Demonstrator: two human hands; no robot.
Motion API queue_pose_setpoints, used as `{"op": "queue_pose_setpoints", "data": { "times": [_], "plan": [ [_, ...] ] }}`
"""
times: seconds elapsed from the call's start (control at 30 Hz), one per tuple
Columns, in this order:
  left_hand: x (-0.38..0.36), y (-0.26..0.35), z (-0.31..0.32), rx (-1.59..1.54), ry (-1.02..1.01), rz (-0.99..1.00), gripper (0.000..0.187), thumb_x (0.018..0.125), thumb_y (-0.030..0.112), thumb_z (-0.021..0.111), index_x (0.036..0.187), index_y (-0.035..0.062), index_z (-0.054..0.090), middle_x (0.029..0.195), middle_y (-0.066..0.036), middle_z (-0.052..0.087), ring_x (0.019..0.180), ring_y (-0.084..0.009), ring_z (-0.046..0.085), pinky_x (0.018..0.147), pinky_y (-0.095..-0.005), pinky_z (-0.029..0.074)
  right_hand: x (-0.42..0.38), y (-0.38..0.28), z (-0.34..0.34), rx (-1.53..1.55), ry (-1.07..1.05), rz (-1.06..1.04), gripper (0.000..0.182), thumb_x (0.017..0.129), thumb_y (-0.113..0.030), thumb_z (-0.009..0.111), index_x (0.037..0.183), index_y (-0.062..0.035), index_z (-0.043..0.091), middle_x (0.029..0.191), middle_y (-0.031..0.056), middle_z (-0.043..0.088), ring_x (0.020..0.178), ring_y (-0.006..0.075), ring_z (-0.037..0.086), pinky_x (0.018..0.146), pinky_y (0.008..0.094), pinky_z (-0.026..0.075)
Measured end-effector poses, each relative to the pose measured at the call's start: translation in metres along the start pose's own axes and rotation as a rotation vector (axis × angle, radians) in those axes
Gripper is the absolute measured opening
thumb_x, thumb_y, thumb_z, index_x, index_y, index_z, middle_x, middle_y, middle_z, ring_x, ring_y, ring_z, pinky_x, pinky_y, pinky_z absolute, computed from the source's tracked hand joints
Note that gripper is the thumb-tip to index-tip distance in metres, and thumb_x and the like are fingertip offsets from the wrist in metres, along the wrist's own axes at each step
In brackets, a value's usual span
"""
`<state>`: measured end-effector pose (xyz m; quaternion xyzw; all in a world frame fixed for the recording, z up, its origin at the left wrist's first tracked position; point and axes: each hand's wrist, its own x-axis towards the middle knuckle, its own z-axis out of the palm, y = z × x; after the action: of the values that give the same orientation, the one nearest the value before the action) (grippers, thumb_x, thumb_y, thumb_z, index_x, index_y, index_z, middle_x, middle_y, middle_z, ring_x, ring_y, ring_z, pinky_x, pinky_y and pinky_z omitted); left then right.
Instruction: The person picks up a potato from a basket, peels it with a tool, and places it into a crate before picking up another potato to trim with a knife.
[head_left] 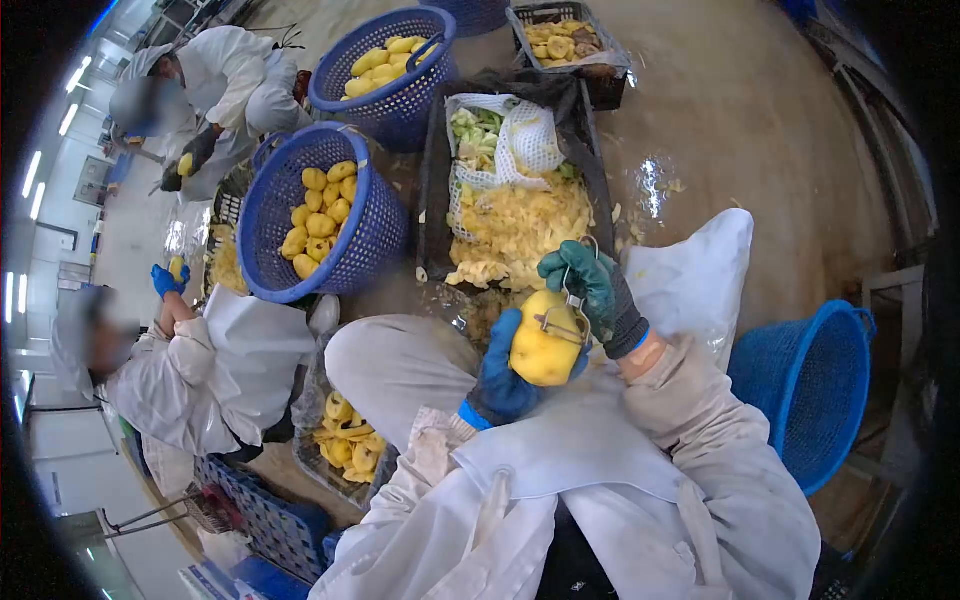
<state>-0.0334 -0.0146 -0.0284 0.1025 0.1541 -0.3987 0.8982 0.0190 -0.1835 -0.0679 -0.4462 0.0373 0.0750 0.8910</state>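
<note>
The yellow fruit [543,352] is held up over the lap, roughly in the middle of the view, just below the black crate [432,190] of peelings. It's gripped from below and from the left by the left hand [503,372] in a blue glove, fingers wrapped tight round it. A peeler [562,322] is pressed against the top right of the fruit, and it's clamped in the right hand [592,288], which is in a dark green glove with the fist closed round the handle. Most of the fruit's skin looks bare and smooth already.

The crate is heaped with pale yellow peel strips [520,228], and a white mesh bag [525,140] with green scraps is laid at its far end. Two blue baskets [375,215] full of peeled fruit are set to the left of it, and another empty-looking blue basket [800,385] is tipped on its side at the right.

Two other people in white coats are seen on the left; a fruit is being handled by each, the nearer one's hands [166,280] in blue gloves. A tray of cut pieces [345,445] is tucked by the left knee.
</note>
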Motion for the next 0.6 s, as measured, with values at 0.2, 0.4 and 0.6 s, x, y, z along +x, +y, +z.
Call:
{"op": "queue_pose_setpoints", "data": {
  "times": [0.2, 0.4, 0.6],
  "plan": [
    [0.006, 0.004, -0.015, 0.274, 0.102, 0.155, 0.057, 0.092, 0.051, 0.047, 0.13, 0.0081, 0.047, 0.121, -0.013, 0.057, 0.106, -0.0291, 0.059, 0.094, -0.0453, 0.048, 0.003, -0.034, 0.042, -0.665, -0.062, -0.195, 0.018, 0.09, -0.018, 0.057, 0.101, -0.0057, 0.066, 0.09, 0.0101, 0.068, 0.079, 0.0184, 0.064, 0.073, 0.0306, 0.051],
    [0.005, 0.007, -0.02, 0.294, 0.164, 0.247, 0.054, 0.094, 0.047, 0.046, 0.128, 0.0059, 0.046, 0.115, -0.014, 0.059, 0.105, -0.0268, 0.059, 0.092, -0.0413, 0.05, 0.009, -0.024, 0.034, -0.315, 0.019, -0.129, 0.02, 0.092, -0.018, 0.053, 0.094, 0.0001, 0.062, 0.083, 0.0082, 0.064, 0.073, 0.016, 0.061, 0.071, 0.0278, 0.048],
    [0.002, 0.012, -0.025, 0.158, 0.003, 0.188, 0.054, 0.092, 0.05, 0.046, 0.126, 0.0082, 0.047, 0.121, -0.015, 0.055, 0.112, -0.0308, 0.055, 0.095, -0.0488, 0.046, 0.028, -0.016, 0.003, -0.001, 0.184, -0.172, 0.02, 0.095, -0.019, 0.054, 0.097, 0.0002, 0.059, 0.083, 0.0115, 0.064, 0.071, 0.0189, 0.061, 0.067, 0.0304, 0.049]
  ]
}}
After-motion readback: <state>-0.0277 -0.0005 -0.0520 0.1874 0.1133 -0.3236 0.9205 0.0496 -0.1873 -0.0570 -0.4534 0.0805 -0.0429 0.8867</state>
